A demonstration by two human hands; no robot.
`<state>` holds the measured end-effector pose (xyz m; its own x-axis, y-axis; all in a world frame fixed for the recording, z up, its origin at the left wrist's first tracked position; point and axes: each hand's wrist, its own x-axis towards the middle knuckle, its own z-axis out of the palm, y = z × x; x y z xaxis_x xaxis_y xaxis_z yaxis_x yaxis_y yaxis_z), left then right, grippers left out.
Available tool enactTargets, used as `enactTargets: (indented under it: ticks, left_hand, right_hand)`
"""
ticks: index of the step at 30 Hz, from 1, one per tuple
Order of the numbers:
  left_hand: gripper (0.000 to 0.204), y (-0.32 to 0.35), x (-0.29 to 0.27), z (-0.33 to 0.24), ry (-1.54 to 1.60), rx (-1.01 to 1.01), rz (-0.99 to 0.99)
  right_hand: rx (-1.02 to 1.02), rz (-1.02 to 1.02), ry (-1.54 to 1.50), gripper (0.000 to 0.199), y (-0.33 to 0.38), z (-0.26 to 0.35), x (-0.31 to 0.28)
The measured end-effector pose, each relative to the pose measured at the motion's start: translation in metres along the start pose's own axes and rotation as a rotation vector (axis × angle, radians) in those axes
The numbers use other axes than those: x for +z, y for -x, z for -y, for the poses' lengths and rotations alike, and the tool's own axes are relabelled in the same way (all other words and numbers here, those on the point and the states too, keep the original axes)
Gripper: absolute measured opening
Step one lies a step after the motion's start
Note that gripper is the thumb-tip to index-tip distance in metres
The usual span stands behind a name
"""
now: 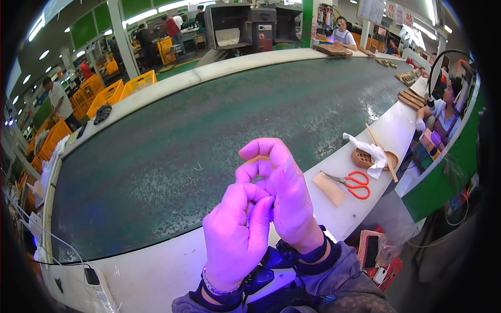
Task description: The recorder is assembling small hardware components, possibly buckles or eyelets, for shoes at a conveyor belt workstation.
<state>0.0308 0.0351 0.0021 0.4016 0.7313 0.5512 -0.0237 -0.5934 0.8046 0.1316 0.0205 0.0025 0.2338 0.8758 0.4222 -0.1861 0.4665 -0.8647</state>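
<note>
My left hand (233,237) and my right hand (291,195) are raised together over the near edge of the belt, under violet light. The left fingers are closed, with the thumb pressed toward the index finger against the right palm. Whatever lies between them is hidden, apart from a small dark spot by the thumb tip. My right fingers are curved and partly apart, with nothing visible in them. To the right on the white ledge are scissors (355,183) with red handles and a tan block (329,189).
A wide green conveyor belt (156,172) stretches ahead, edged by a white ledge (151,279). Beyond the scissors sit a brown dish (360,157), white cloth (371,154) and a wooden stick (381,151). A co-worker (446,112) sits at right. Yellow crates (107,99) stand far left.
</note>
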Motion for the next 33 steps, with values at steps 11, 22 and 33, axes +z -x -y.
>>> enactTargets:
  ticks: [11, 22, 33]
  left_hand:
    - [0.017, 0.000, 0.002, -0.007, 0.651, -0.212, -0.104]
    - [0.018, 0.001, -0.003, 0.000, 0.707, -0.200, -0.233]
    - [0.018, 0.001, 0.005, 0.001, 0.536, 0.014, -0.404]
  right_hand:
    - [0.145, -0.001, -0.348, 0.023, -0.006, 0.001, -0.001]
    - [0.427, 0.251, -0.495, 0.012, -0.004, 0.014, -0.007]
    - [0.196, 0.177, -0.255, 0.011, 0.005, 0.017, 0.007]
